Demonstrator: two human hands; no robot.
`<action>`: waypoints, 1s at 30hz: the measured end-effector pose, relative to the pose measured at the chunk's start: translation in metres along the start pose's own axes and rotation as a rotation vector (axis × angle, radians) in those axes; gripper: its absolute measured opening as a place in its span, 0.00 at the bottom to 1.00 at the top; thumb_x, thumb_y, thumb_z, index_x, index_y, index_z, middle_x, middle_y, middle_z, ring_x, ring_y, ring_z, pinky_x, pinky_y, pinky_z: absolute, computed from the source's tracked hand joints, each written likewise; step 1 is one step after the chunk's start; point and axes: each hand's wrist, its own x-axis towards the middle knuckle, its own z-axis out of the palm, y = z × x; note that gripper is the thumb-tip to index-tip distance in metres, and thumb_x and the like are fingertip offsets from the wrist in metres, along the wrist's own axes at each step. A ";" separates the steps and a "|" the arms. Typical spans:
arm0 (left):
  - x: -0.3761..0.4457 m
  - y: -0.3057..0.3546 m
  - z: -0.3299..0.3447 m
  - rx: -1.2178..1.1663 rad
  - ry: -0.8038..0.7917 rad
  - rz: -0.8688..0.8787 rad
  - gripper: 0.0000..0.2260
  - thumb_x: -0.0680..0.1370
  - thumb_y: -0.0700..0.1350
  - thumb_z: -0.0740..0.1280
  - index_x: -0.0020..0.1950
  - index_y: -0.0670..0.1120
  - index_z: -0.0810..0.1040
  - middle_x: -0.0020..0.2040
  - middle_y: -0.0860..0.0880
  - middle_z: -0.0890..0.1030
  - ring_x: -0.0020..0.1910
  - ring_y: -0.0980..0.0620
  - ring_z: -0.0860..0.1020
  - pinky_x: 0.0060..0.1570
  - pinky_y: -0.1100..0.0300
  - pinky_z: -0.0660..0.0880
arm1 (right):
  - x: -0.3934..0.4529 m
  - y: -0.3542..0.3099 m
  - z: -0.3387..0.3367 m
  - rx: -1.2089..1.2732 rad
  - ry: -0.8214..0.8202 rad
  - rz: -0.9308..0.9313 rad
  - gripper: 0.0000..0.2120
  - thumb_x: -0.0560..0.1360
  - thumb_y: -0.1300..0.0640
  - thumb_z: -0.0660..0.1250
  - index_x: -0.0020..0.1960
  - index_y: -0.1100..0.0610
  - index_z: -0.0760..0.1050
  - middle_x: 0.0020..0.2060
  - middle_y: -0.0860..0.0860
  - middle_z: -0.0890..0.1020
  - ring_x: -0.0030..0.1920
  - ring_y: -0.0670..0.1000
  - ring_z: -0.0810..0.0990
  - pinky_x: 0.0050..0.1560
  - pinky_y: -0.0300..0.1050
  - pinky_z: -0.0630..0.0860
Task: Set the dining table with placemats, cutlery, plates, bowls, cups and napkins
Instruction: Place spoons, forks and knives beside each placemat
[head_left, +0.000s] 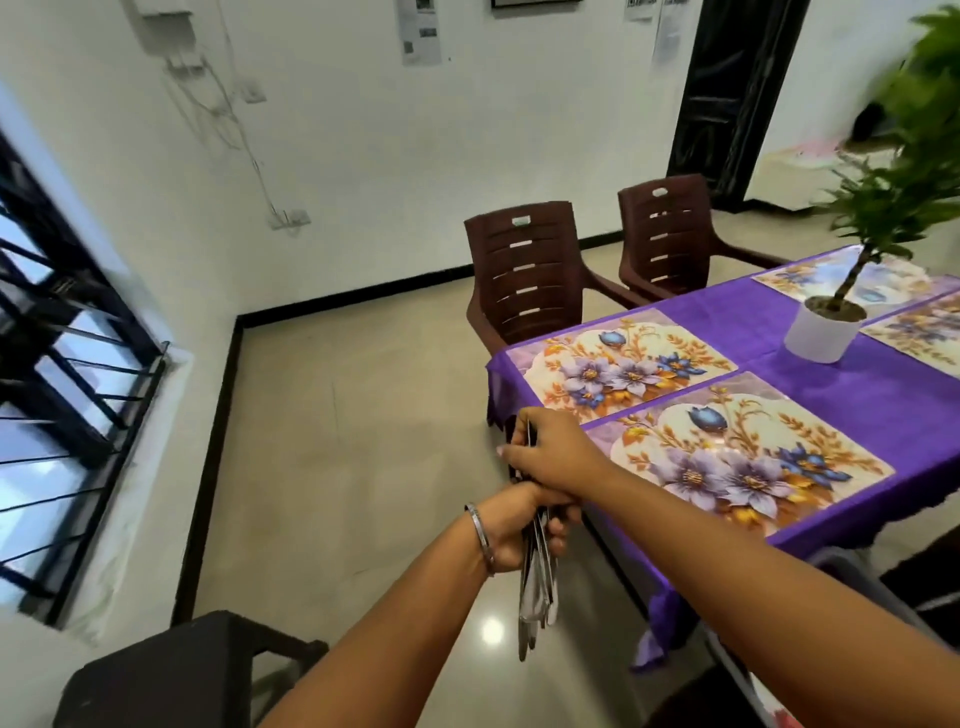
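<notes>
My left hand (519, 525), a metal bangle on its wrist, grips a bundle of steel cutlery (535, 587) whose ends hang down over the floor. Just above it, my right hand (550, 452) pinches the top of one piece in the bundle. Both hands are off the near left corner of the table, which wears a purple cloth (857, 410). Two floral placemats lie side by side at that corner, the near placemat (737, 457) and the far placemat (618, 364). Two more floral placemats (914, 327) show at the right edge.
A white pot with a green plant (823, 332) stands on the cloth. Two brown plastic chairs (530, 275) sit along the table's far side. A dark stool (171, 675) is at lower left, a barred window (62, 374) on the left wall, and a dark door (727, 98) behind.
</notes>
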 end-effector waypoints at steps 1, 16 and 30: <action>0.001 0.003 -0.011 0.006 -0.003 -0.014 0.09 0.79 0.36 0.59 0.41 0.42 0.75 0.27 0.50 0.72 0.21 0.59 0.65 0.21 0.67 0.64 | 0.007 -0.004 0.004 0.020 -0.060 0.034 0.13 0.72 0.49 0.71 0.39 0.57 0.73 0.33 0.49 0.78 0.35 0.47 0.75 0.38 0.43 0.71; 0.048 0.060 -0.070 -0.002 -0.045 -0.017 0.05 0.79 0.38 0.62 0.44 0.45 0.75 0.28 0.52 0.70 0.20 0.60 0.63 0.20 0.68 0.62 | 0.092 0.003 0.002 0.981 -0.094 0.469 0.12 0.79 0.57 0.63 0.58 0.63 0.76 0.48 0.59 0.81 0.45 0.53 0.80 0.46 0.45 0.77; 0.197 0.144 -0.044 -0.394 -0.001 0.105 0.14 0.81 0.45 0.59 0.39 0.44 0.77 0.29 0.49 0.79 0.30 0.50 0.82 0.34 0.58 0.80 | 0.094 0.094 -0.048 0.661 0.151 0.316 0.02 0.74 0.60 0.70 0.43 0.57 0.80 0.36 0.54 0.82 0.38 0.53 0.81 0.48 0.50 0.79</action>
